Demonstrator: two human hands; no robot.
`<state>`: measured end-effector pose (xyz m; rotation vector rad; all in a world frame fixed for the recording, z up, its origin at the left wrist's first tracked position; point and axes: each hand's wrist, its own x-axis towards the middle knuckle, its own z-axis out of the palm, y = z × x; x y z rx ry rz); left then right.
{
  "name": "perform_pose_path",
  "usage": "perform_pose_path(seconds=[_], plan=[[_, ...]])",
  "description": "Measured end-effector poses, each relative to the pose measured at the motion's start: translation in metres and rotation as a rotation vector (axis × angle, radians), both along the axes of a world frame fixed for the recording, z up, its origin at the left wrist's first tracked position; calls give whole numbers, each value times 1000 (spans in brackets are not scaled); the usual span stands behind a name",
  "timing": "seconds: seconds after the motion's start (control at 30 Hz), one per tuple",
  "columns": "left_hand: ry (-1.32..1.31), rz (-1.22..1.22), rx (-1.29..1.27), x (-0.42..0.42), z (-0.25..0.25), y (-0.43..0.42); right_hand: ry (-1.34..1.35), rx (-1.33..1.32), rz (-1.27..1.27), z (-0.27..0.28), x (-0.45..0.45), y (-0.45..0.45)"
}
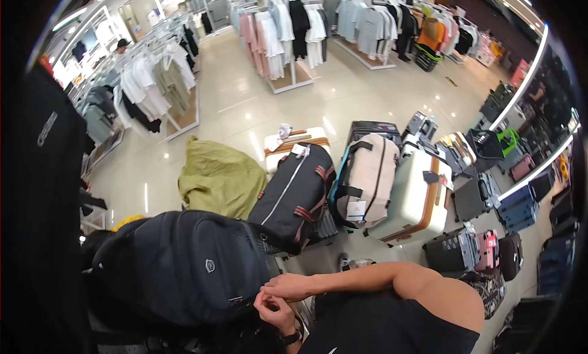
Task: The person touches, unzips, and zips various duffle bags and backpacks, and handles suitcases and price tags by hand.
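Note:
My right hand (286, 287) is closed, its fingertips drawn together at the right edge of a large black backpack (153, 268). Just below it, my left hand (278, 312), with a dark watch (289, 338) on the wrist, has its thumb and fingers curled into a pinch. The two hands meet at the fingertips; whatever lies between them is too small or hidden to make out. The backpack lies on its back side with a small emblem on its front. A black duffel bag (294, 195) with striped handles rests just beyond it.
An olive-green cloth (217, 176) is heaped behind the backpack. A pink duffel (367, 182) and a cream suitcase (413, 198) with brown trim stand to the right, with several more suitcases (453, 250) past them. Clothes racks (294, 29) line the shop floor (226, 97) behind.

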<state>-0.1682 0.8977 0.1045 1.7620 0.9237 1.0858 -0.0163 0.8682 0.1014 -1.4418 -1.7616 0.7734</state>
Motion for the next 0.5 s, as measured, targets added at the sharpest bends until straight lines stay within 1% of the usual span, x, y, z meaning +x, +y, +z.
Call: perform_pose_path(seconds=[0.07,0.1,0.13,0.17,0.2,0.23,0.27,0.3,0.33,0.4,0.5], plan=[[156,-149,-68,8,3,-3,-209,-58,15,-12,16,-20],[194,-199,-136,13,-7,-4,-205,-55,-9,-20,24,-33],[199,-223,-127,19,-9,-5,-283,-109,-32,-28,31,-46],[288,-367,-147,26,-11,-6,-358,-164,-57,-36,38,-59],[379,-509,-165,34,-8,-9,-353,-159,-84,-40,46,-70],[442,-567,-114,42,3,-16,-410,-224,-90,-43,55,-82],[449,-586,-103,50,0,-19,-464,-290,-92,-47,63,-96],[420,-594,-67,61,-1,-24,-444,-248,-162,-47,70,-112],[392,-599,-34,71,0,-31,-438,-246,-177,-46,77,-126],[398,-606,-59,95,2,-48,-425,-295,-261,-45,95,-156],[435,-692,-46,138,2,-83,-384,-380,-359,-51,124,-208]])
